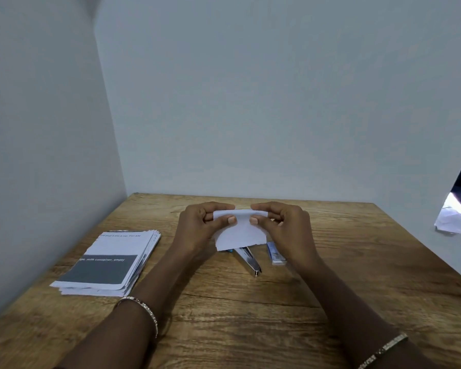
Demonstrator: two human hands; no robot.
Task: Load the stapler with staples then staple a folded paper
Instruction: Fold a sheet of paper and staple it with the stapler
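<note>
Head view, only cam. Item 1: small white paper (238,230), held up above the wooden table (330,262), upper edge being rolled or creased over; lower edge ragged, hanging free. Left hand (197,225) pinching paper's top-left, thumb in front, fingers behind; right hand (282,222) pinching top-right the same way. Both closed on the sheet, nothing else held. Item 2: stapler (248,259), metal, lying on table just under the paper, partly hidden by it; can't tell if loaded. Item 3: small blue-white staple box (276,255) beside stapler, near right wrist. Item 4: stack of printed sheets (109,262) at left, well apart. Step in hand, by my read: folding the paper. Next move prob. calls for pressing the crease flat, then one hand keeps the fold while the other picks up the stapler.
</note>
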